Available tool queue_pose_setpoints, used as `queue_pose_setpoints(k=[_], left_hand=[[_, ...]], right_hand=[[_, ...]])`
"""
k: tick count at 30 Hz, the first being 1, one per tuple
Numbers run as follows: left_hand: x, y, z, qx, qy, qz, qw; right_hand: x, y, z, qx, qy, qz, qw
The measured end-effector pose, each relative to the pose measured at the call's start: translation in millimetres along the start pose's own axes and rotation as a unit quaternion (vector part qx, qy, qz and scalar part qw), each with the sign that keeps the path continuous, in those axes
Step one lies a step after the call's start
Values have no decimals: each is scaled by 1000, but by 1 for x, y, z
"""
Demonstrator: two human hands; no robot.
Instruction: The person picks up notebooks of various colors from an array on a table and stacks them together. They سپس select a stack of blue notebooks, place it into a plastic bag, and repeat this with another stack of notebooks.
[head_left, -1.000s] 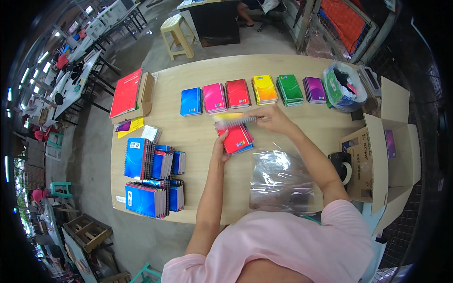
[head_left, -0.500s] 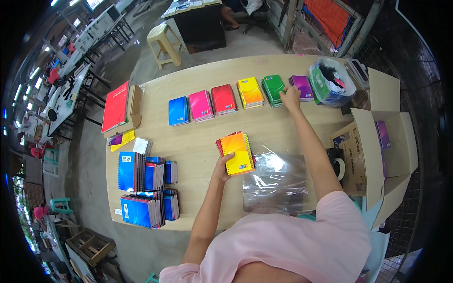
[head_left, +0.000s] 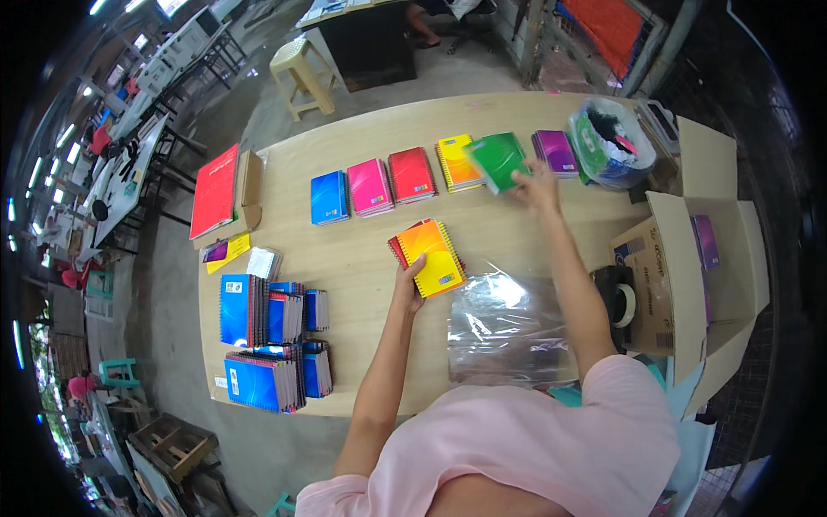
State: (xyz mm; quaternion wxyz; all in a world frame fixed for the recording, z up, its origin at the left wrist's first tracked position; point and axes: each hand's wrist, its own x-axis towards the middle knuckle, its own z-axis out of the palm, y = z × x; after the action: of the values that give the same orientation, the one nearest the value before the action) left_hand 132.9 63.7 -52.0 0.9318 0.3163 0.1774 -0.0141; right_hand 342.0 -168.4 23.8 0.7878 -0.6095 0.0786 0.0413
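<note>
My left hand (head_left: 410,286) grips a small bundle of spiral notebooks above the middle of the table. A yellow notebook (head_left: 432,260) lies on top, and the corner of a red notebook (head_left: 397,250) sticks out beneath it. Farther right, my right hand (head_left: 539,187) is closed on the lower right edge of a green notebook (head_left: 498,162), tilted and slightly blurred. Whether more green ones lie under it is hidden. In the same row stand stacks of blue (head_left: 329,197), pink (head_left: 369,186), red (head_left: 412,175), yellow (head_left: 459,164) and purple notebooks (head_left: 555,152).
Clear plastic sleeves (head_left: 508,332) lie near my body. Larger blue notebooks (head_left: 245,379) are stacked at the left, below a red pad in a carton (head_left: 215,194). At the right are a bag of scraps (head_left: 610,145), a tape dispenser (head_left: 622,303) and an open cardboard box (head_left: 646,276).
My right hand has taken hold of the green notebook and shifted it left, turning it toward the yellow stack. My left hand still holds its bundle.
</note>
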Motion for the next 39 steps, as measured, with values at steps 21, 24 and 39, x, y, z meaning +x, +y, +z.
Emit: queue_pose_setpoints(k=[21, 24, 39], left_hand=[[-18, -17, 25, 32, 17, -32, 999], [-16, -21, 26, 33, 25, -34, 999], [-80, -45, 21, -33, -3, 63, 997]], right_hand=[[106, 28, -123, -750, -38, -238, 616], [81, 17, -147, -595, 101, -371, 706], [-267, 17, -1, -460, -357, -424, 694]])
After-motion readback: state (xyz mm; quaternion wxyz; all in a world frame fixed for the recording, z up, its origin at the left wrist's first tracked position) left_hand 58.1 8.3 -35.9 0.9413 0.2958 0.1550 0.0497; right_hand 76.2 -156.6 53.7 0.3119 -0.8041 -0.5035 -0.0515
